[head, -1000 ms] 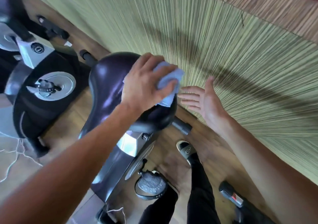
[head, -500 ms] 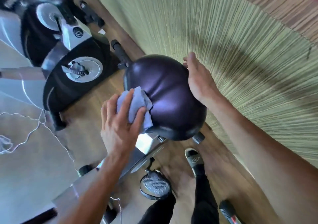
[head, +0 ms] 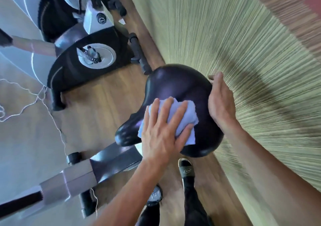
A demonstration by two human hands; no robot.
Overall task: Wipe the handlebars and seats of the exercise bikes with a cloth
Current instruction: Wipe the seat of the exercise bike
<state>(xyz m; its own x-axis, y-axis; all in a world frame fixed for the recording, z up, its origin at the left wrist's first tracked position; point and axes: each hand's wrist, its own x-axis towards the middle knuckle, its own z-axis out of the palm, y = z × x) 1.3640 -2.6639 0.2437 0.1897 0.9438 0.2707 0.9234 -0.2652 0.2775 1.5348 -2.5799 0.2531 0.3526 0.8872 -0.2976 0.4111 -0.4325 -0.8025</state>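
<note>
A glossy dark purple-black bike seat [head: 175, 85] fills the middle of the view. My left hand [head: 161, 135] lies flat on it with fingers spread, pressing a crumpled pale blue cloth [head: 184, 116] onto the seat's top. My right hand [head: 220, 102] cups the seat's right edge, close to the wall, and steadies it. The seat post and grey frame [head: 83, 173] run down to the lower left. No handlebars are in view.
A second exercise bike's black flywheel housing [head: 69, 73] with a silver crank disc [head: 97, 55] stands at upper left. A green striped wall [head: 243, 52] runs along the right. White cord [head: 34, 102] trails on the floor at left. My feet [head: 185, 170] stand below the seat.
My left hand has slid the cloth from the seat's left side up onto its top. My right hand stays on the seat's right edge. The camera has shifted, so the seat sits lower.
</note>
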